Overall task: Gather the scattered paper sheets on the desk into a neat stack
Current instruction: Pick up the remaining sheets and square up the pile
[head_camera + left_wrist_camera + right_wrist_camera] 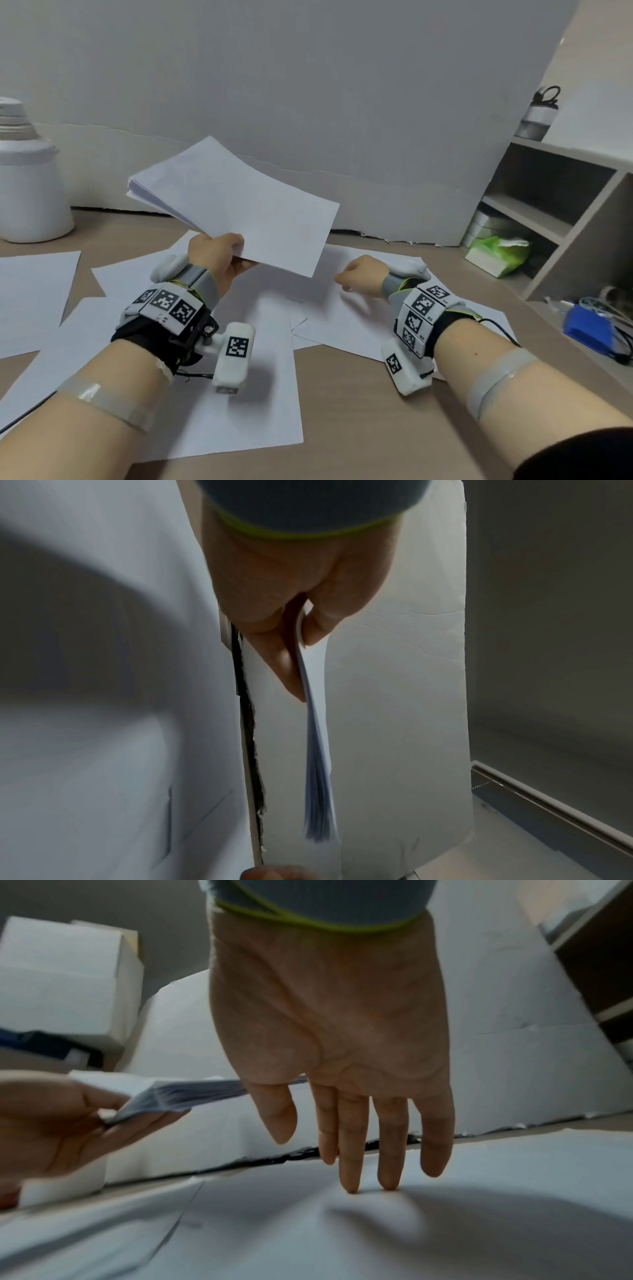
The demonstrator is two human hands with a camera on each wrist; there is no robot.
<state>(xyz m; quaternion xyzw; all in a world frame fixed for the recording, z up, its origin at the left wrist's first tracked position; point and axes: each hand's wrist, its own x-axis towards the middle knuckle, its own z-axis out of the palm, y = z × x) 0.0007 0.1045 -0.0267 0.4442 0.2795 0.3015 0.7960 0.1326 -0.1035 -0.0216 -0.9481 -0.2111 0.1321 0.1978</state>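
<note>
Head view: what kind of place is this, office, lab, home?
Likely an office-style desk set up for recording, though home cannot be ruled out. Loose sheets lie across a wooden desk, a cubby shelf stands at its right end, and a plain white board screens the back.

Grey wall (308,68) behind tan desk (359,428); open shelf unit (555,205) at rt; white jug (27,192) far left.

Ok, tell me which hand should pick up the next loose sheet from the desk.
The right hand. Its straight fingertips already touch a loose sheet on the desk, and it holds nothing. The left hand is busy gripping the gathered stack raised above the desk.
</note>
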